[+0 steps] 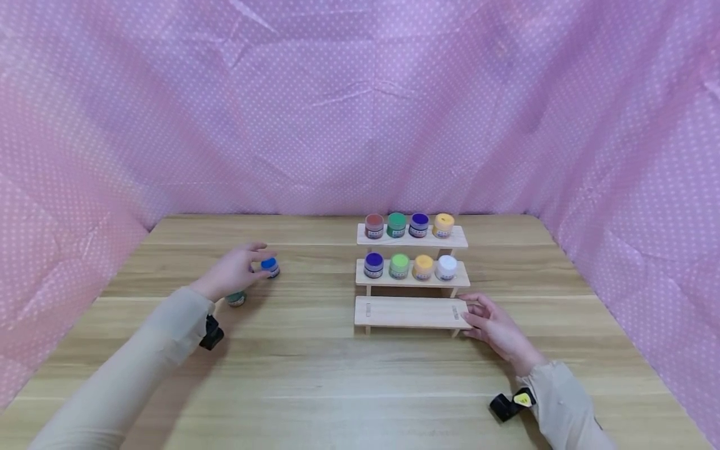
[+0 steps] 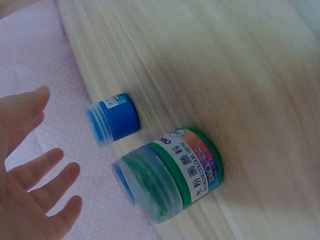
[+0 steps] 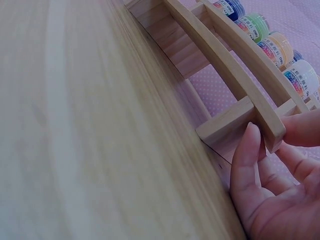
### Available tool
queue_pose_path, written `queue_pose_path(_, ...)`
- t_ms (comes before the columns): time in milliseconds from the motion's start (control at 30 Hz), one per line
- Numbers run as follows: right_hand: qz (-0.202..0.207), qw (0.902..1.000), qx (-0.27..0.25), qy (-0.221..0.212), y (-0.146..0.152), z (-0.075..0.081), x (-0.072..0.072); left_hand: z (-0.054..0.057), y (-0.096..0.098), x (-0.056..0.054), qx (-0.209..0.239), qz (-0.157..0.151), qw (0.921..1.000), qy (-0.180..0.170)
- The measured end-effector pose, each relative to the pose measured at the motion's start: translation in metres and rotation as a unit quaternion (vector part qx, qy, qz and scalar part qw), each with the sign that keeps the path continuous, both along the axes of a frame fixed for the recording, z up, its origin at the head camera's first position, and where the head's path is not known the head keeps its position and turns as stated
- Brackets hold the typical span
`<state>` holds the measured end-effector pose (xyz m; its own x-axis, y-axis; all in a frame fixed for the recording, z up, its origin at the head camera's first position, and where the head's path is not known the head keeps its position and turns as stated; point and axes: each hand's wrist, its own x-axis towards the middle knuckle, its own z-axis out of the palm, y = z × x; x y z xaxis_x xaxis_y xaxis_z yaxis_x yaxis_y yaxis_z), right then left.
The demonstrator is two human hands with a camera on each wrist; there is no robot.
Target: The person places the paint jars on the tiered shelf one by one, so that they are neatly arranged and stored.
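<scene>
My left hand reaches over the table with fingers spread around a blue paint jar. In the left wrist view the fingers stand apart from that blue jar. A green paint jar is nearer the wrist, with a bit of blue showing behind it. In the head view the hand partly hides this green jar. At the right end of a three-step wooden display rack, my right hand pinches the lowest shelf between thumb and fingers, as the right wrist view also shows.
Paint jars in several colours, such as a red-brown one and a white one, stand in rows on the top and middle shelves. The lowest shelf is bare. A pink dotted cloth hangs behind the wooden table.
</scene>
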<state>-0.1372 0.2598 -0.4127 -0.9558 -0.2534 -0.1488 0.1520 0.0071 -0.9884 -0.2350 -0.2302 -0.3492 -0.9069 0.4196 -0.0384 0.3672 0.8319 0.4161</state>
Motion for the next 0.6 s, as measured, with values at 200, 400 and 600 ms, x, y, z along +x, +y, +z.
queue_pose_path(200,-0.004,0.9999,0.01,-0.006,0.0001,0.0,0.0005,-0.0025,-0.0008,-0.0054,-0.021,-0.004,0.9994,-0.029)
queue_pose_path(400,0.002,1.0,-0.004,-0.003,-0.0005,-0.0012,0.0006,-0.0037,-0.0014,-0.0066,-0.034,-0.009,0.9989,-0.032)
queue_pose_path(600,0.004,1.0,-0.007,-0.003,-0.0004,0.0007,-0.0003,-0.0023,0.0009,-0.0059,-0.049,-0.006,0.9978,-0.043)
